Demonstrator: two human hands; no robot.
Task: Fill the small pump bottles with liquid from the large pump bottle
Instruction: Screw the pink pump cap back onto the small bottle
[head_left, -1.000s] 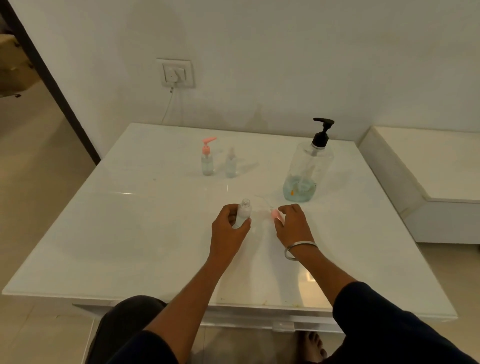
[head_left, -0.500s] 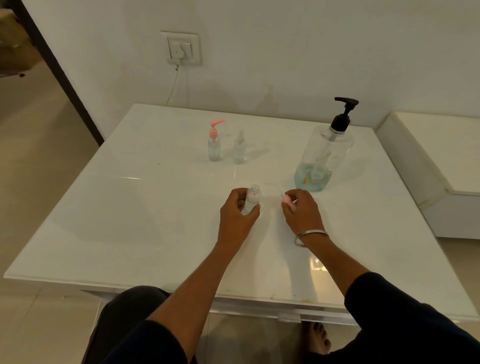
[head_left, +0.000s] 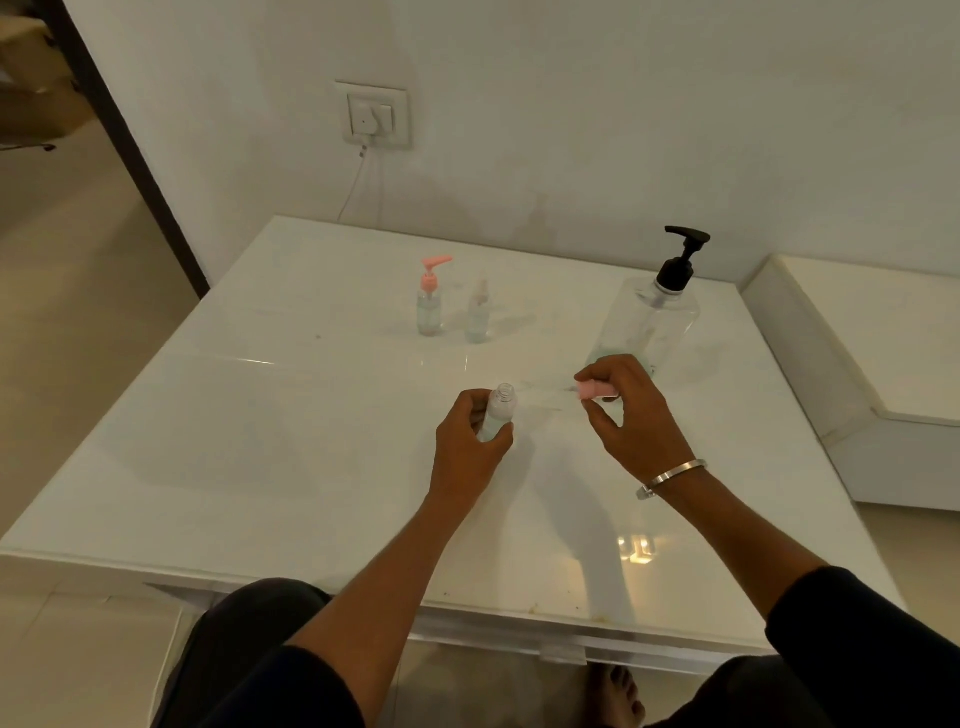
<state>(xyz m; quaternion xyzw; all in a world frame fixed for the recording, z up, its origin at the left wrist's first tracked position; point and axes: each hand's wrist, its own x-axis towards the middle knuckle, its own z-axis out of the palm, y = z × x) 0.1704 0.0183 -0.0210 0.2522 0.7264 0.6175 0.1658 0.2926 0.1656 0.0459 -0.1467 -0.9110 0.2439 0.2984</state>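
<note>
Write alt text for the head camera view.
A person's left hand grips an uncapped small bottle on a white table, while the right hand pinches its pink pump cap. Behind stand a large pump bottle and two more small bottles.

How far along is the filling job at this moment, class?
Looks done: two small bottles stand capped at the back, each holding pale liquid. In hand: the left hand holds an open small bottle, the right hand holds its pink pump top. Left: whether it needs more from the large pump bottle is unclear; capping remains.
</note>
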